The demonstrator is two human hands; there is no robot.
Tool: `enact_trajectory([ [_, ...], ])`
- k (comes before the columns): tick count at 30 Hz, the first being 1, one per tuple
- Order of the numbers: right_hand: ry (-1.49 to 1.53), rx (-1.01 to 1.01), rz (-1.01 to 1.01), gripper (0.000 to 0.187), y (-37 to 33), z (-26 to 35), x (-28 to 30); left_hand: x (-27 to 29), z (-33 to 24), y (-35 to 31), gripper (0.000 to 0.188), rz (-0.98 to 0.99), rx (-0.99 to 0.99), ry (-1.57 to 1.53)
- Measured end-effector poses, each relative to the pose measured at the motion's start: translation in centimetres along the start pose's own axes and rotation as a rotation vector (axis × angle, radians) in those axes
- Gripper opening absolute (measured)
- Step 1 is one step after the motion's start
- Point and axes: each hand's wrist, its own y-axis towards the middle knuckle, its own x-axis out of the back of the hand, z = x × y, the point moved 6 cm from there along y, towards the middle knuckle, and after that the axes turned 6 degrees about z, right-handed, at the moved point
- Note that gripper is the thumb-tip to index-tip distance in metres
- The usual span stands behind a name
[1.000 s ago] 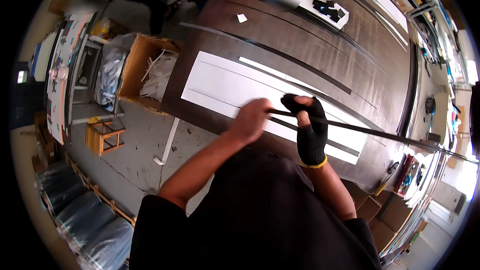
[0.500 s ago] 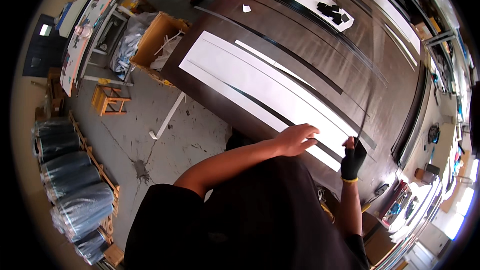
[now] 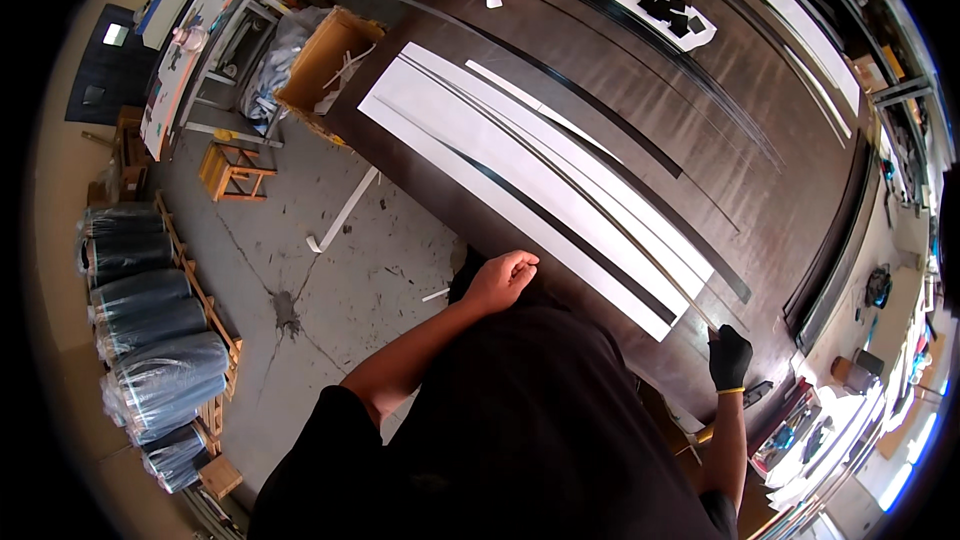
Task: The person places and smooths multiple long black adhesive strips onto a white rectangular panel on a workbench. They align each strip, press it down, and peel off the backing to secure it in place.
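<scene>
My right hand (image 3: 730, 358), in a black glove with bare fingertips, grips the near end of a long thin strip (image 3: 600, 206). That strip runs diagonally over a long white sheet (image 3: 520, 165) on the dark table. My bare left hand (image 3: 503, 280) is closed by the table's near edge, its fingers curled in; whether anything is inside them is hidden. A wider black strip (image 3: 560, 220) lies along the near side of the white sheet. Beyond the sheet, another black strip (image 3: 600, 116) and a narrow white strip (image 3: 500, 85) rest on the table (image 3: 440, 180).
Small black pieces (image 3: 672, 12) lie on a white sheet at the table's far side. Left of the table stand an open cardboard box (image 3: 310, 80), a wooden stool (image 3: 228, 172) and plastic-wrapped rolls (image 3: 165, 370). A white strip (image 3: 345, 210) lies on the floor.
The thin strip in my right hand has come down from a raised slant to lie across the white sheet. My left hand has moved left off the sheet and curled its fingers.
</scene>
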Motion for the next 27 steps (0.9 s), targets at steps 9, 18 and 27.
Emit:
enact_trajectory([
  [9, -0.178, -0.043, 0.102, 0.031, 0.9, -2.9, -1.5, -0.6, -0.4, 0.4, 0.029, -0.023, 0.002, 0.036],
  [18, -0.238, -0.132, 0.180, 0.032, 1.1, -6.4, -1.9, -1.5, 1.0, 1.9, 0.029, 0.011, 0.045, 0.035],
  [27, -0.029, -0.172, 0.080, 0.026, 2.0, -5.5, 1.4, -1.2, 0.2, 2.2, 0.026, 0.012, 0.030, 0.025],
])
